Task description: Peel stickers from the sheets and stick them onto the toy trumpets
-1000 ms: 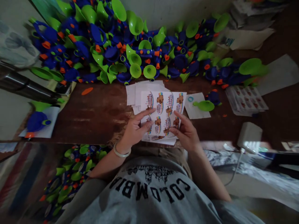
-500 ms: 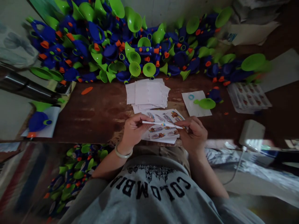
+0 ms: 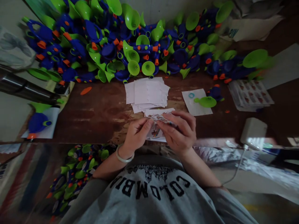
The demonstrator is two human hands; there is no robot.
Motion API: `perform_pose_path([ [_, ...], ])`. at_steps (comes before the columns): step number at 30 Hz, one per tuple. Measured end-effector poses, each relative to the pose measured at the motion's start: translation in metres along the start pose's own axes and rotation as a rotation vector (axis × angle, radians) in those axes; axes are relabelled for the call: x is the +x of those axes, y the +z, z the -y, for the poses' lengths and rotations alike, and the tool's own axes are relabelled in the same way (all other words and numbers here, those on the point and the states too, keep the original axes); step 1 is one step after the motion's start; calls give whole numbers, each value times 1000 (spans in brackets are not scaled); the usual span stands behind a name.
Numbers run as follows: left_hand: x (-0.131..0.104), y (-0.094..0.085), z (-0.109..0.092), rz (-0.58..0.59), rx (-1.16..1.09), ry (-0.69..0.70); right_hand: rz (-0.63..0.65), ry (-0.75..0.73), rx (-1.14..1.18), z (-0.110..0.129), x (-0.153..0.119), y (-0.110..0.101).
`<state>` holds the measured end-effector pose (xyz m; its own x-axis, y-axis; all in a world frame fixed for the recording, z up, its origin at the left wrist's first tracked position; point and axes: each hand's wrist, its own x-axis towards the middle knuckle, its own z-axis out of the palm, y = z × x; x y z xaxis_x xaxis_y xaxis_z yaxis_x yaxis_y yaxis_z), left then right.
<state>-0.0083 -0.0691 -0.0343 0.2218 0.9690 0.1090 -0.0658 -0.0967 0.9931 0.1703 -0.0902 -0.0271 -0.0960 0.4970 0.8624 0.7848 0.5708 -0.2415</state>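
Note:
My left hand [image 3: 137, 133] pinches the edge of a printed sticker sheet [image 3: 155, 130] between thumb and fingers, near the table's front edge. On the sheet's other side, my right hand [image 3: 181, 130] is bent over it, its thumb and fingertips gripping the paper close to my left thumb. Small colourful pictures show on the sheet; the hands hide much of it. More printed sheets [image 3: 169, 110] lie under and behind the hands. Just beyond them rests a stack of white sheets [image 3: 150, 91], blank side up.
Blue and green trumpet-like toys [image 3: 134, 67] are heaped along the back of the brown table [image 3: 100, 109]. To the right are a white sheet [image 3: 190, 104] with a blue ring, a sticker stack [image 3: 249, 95] and a white adapter [image 3: 253, 133]. A steel flask [image 3: 25, 87] lies left.
The sheet that was folded edge-on between my hands now shows its printed face. My right hand has moved left, close to my left hand, with its fingers over the sheet.

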Motion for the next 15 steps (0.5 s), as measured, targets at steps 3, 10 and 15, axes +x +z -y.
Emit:
perform_pose_path([
  [3,3,-5,2,-105,-141,-122,59,-221,149,4,-1,-7],
  [10,12,-15,-1,-257,136,157,159,105,318,-3,5,-21],
  [15,10,-10,0,-88,253,360,387,175,115,-18,1,-4],
])
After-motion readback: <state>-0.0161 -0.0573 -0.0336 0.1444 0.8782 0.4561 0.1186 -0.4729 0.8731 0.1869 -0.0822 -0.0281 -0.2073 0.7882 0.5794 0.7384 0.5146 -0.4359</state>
